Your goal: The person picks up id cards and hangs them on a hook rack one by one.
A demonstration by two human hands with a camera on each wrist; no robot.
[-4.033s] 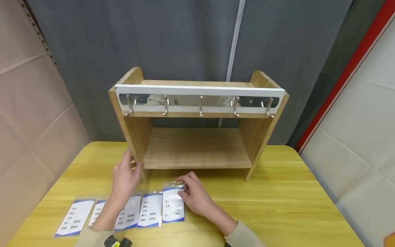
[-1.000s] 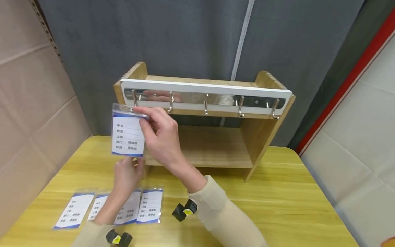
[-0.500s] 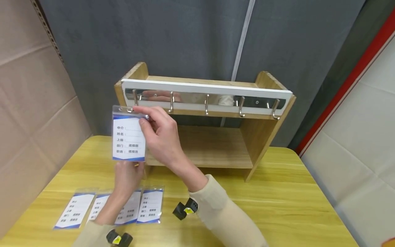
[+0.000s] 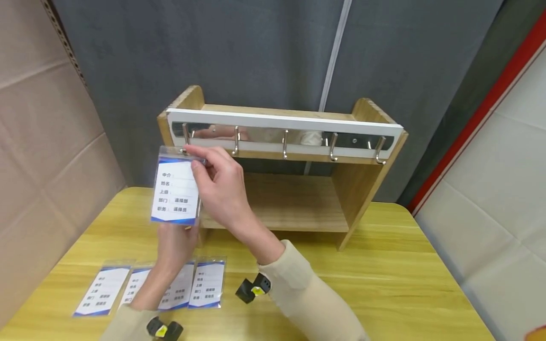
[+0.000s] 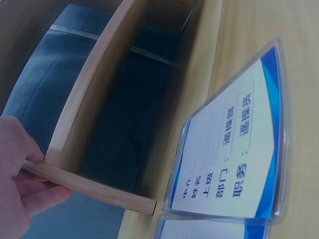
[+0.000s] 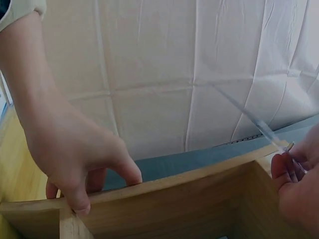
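- Right hand pinched one badge at its top right corner, thumb in front, index finger along the top edge; fingers narrow, badge held.
- Badge was up off the counter, over its left side, face toward the head camera, slightly tilted, top edge right by the tip of the leftmost hook.
- Left hand gripped the wooden rack low on its left side panel, fingers closed on the edge; half behind the badge in the head view, plain in the left wrist view.
- Changed: four seconds earlier this badge lay at the right end of the row; now it was at hook height, leaving four other badges near the counter's near left corner, two partly under the left forearm.
- Last half second: right hand hardly shifted, badge's bottom edge swung a touch left. Left hand stayed on the panel.
- Meaning, my read: pick-up done, work now at lining the slot up with the hook; tilt likely part of that.
- Slot over the hook tip or just touching it: can't tell, fingers in the way. Badge not yet let go.
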